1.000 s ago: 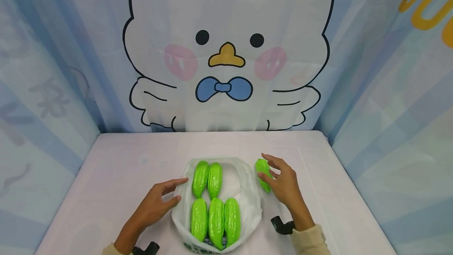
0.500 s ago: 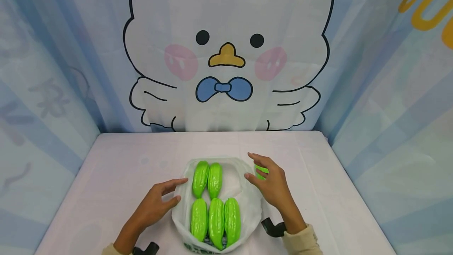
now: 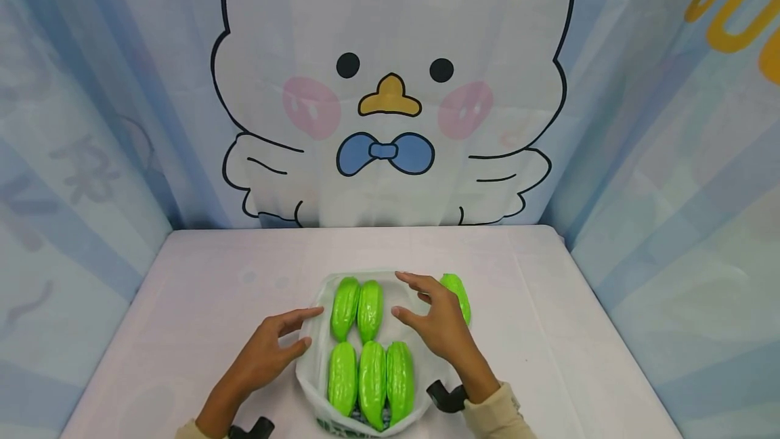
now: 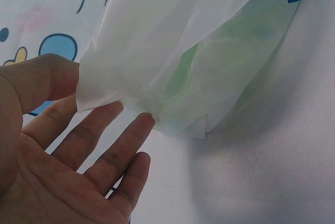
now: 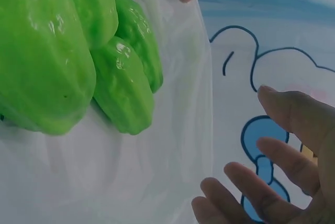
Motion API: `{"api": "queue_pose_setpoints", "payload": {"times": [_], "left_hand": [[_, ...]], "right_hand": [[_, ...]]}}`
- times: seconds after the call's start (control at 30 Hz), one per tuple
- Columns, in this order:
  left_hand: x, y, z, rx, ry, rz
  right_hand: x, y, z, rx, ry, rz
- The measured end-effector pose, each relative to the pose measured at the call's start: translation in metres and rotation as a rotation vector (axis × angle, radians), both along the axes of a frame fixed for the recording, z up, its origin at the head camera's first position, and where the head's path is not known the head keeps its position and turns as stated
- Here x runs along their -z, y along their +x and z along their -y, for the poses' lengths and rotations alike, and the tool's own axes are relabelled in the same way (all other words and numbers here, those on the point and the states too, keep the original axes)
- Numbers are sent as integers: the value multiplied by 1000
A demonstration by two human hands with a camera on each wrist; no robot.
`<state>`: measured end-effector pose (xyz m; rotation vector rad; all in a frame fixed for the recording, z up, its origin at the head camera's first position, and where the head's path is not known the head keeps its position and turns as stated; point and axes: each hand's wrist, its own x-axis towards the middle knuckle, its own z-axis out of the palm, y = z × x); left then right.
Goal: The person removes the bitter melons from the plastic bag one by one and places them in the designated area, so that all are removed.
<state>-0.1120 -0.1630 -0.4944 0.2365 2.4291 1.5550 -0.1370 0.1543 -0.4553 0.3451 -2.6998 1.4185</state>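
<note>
A white plastic bag [image 3: 426,364], its mouth spread wide, holds several glossy green bitter melons [image 3: 372,385] in two rows. My left hand [image 3: 265,351] is at the bag's left side, thumb and index finger spread along the rim. In the left wrist view, the relaxed fingers of this left hand [image 4: 68,145] touch the bag's edge. Over the bag's right part is my right hand [image 3: 441,327], fingers apart and nothing between them. Another bitter melon [image 3: 458,297] lies outside the bag, partly hidden behind that hand.
The table [image 3: 201,290] has a pale cover. A blue and white curtain [image 3: 390,19] with a cartoon bird hangs behind it, with more curtain at both sides. Black wrist mounts [image 3: 447,397] sit by the sleeves.
My right hand has moved left, from the bitter melon outside the bag to over the bag's right part. That melon shows more fully than half a second ago. My left hand stays put.
</note>
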Motion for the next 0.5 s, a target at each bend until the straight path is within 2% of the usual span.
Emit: {"api": "queue_pose_setpoints", "payload": {"times": [0.27,0.5], "left_hand": [[0,0,0,-16,11,19],[1,0,0,-16,6,14]], "right_hand": [[10,-6,15,-56,36,6],[23,-16,26,-90,73,19]]}}
